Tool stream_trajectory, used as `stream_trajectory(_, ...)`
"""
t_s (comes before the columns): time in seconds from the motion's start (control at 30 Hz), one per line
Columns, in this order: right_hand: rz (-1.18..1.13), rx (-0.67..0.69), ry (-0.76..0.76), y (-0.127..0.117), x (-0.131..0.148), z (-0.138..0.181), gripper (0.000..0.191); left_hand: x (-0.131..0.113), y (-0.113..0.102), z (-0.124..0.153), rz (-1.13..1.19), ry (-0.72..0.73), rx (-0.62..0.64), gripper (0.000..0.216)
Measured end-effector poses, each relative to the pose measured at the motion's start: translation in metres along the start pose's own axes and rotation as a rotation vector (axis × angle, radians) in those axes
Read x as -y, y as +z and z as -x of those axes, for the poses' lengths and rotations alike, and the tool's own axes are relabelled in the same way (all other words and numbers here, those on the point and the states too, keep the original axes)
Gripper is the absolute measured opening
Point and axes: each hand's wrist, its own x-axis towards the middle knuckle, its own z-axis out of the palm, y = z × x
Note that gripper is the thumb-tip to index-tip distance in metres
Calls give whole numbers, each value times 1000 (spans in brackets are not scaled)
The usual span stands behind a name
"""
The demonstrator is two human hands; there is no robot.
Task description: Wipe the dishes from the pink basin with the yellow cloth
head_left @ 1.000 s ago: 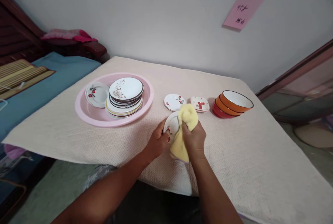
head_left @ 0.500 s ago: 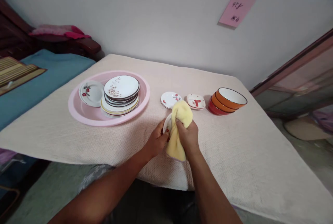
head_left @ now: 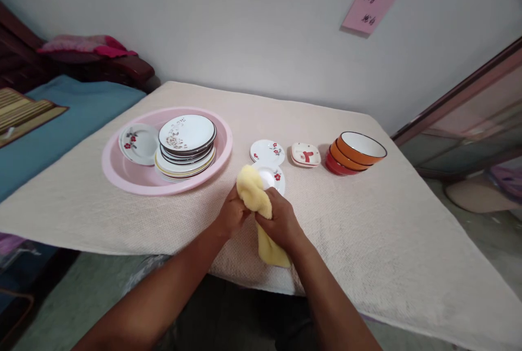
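My left hand (head_left: 229, 216) and my right hand (head_left: 278, 222) are close together above the table's near middle. The right hand grips a yellow cloth (head_left: 255, 196), which bunches over the left part of a small white saucer with red flowers (head_left: 274, 177) and hangs down below the hand. My left hand is closed at the saucer's left edge, under the cloth, and its fingers are partly hidden. Just behind lies a second small flowered saucer (head_left: 267, 152).
A pink basin (head_left: 122, 174) at the left holds a stack of plates (head_left: 186, 145) and a flowered plate (head_left: 138, 143). A small square dish (head_left: 305, 154) and stacked orange and red bowls (head_left: 354, 153) stand at the right. A beige cloth covers the table (head_left: 387, 242).
The cloth has moved from the saucer's right side to its left, so the saucer's right half now shows. Both hands shifted slightly left and nearer.
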Motion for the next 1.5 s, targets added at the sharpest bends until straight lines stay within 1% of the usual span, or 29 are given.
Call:
stream_trajectory(0.1,41,18,11,0,-3,3,15,-5,0,-1,49,-28,18,50)
stream_trajectory(0.2,90,19,22,1,-5,5,15,-7,-1,-3,77,-13,24,57)
stream_trajectory(0.27,113,9,32,2,-7,6,16,-8,-2,-6,88,-5,-2,58)
stream_trajectory(0.37,140,-34,55,4,-13,6,22,-8,-4,-9,92,6,-60,56)
stream_trajectory(0.43,171,-88,92,3,-21,6,22,-8,-4,-10,82,22,-87,57)
stream_trajectory(0.5,204,-165,146,1,-31,5,16,-10,-3,-9,62,36,-78,59)
stream_trajectory(0.57,211,-262,217,-4,-42,3,13,-12,0,-7,29,33,-48,61)
stream_trajectory(0.63,180,-379,294,-10,-51,2,17,-13,2,-6,-5,12,-37,62)
stream_trajectory(0.7,140,-494,339,-15,-53,1,20,-12,4,-5,-31,-9,-57,61)
stream_trajectory(0.77,124,-546,307,-14,-47,0,22,-8,4,-3,-45,-33,-64,60)
stream_trajectory(0.83,147,-499,213,-9,-37,0,25,-3,4,-2,-52,-60,-40,59)
stream_trajectory(0.93,219,-343,83,3,-23,0,37,3,2,0,-126,-39,21,57)
stream_trajectory(0.97,237,-311,64,6,-20,0,41,4,2,1,-167,-17,36,56)
stream_trajectory(1.03,257,-296,65,9,-20,0,44,5,1,2,-237,18,50,56)
stream_trajectory(1.17,290,-376,157,4,-29,-1,41,3,1,2,-278,48,44,59)
stream_trajectory(1.3,280,-440,276,-1,-40,-1,31,-2,-1,0,-253,81,23,59)
stream_trajectory(1.37,231,-450,349,-3,-46,-1,29,-6,-1,0,-233,85,7,59)
stream_trajectory(1.5,45,-451,464,-6,-55,1,35,-12,-2,-3,-193,90,-43,53)
